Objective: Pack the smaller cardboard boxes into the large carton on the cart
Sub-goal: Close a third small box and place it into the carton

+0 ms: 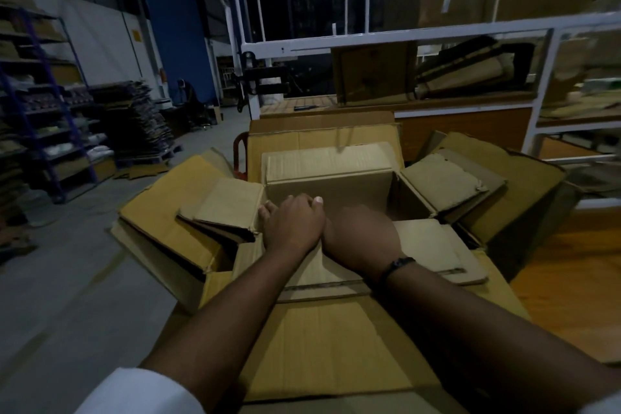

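The large carton (336,346) stands in front of me with all its flaps folded outward. Inside it sits a smaller cardboard box (331,186), also open, its flaps spread to the left, right, far and near sides. My left hand (292,223) is at the smaller box's near rim, fingers curled over the edge and thumb on top. Right beside it, touching, my right hand (361,237) bends over the same rim, and its fingers drop inside the box out of sight. A dark band circles my right wrist.
A wooden deck (571,265) shows at the right of the carton. Behind stands a white metal frame (403,32) holding more cardboard. Something red (239,148) peeks out behind the carton's left side. Shelving (50,111) and stacked flat cardboard (134,118) line the left aisle.
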